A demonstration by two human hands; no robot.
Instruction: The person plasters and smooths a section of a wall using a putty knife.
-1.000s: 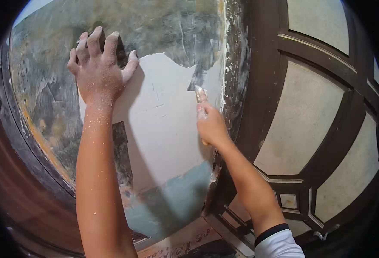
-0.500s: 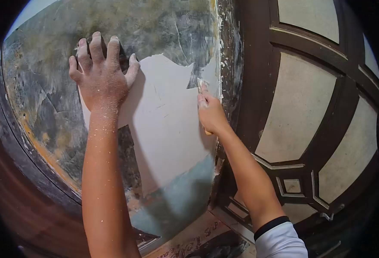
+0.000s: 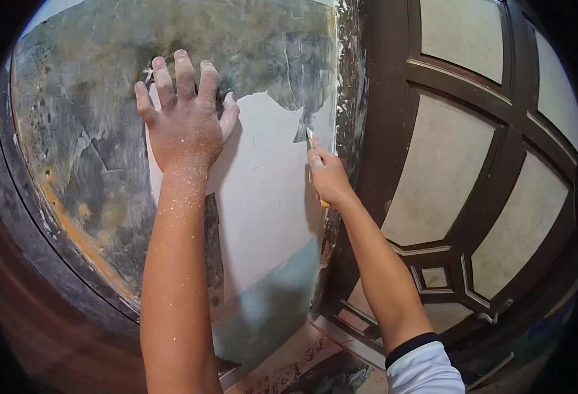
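My left hand (image 3: 187, 125) lies spread on the mottled grey wall (image 3: 125, 59), over the left edge of a smooth white patch (image 3: 269, 190). White dust covers its fingers and wrist. My right hand (image 3: 328, 174) is closed round a scraper (image 3: 310, 134) with a yellowish handle end showing below the palm. The tool's tip is at the right part of the white patch, beside a small dark grey notch (image 3: 300, 134). Whether the blade touches the wall is hard to tell.
A dark brown panelled door (image 3: 394, 131) with pale panels stands on the right, past a flaking dark frame (image 3: 351, 85). Below the white patch is a blue-green area (image 3: 269, 302). A dark curved edge (image 3: 46, 230) runs down the left.
The view has shifted, so the wall and my left hand appear farther right. My right hand sits slightly lower beside the notch, still holding the scraper.
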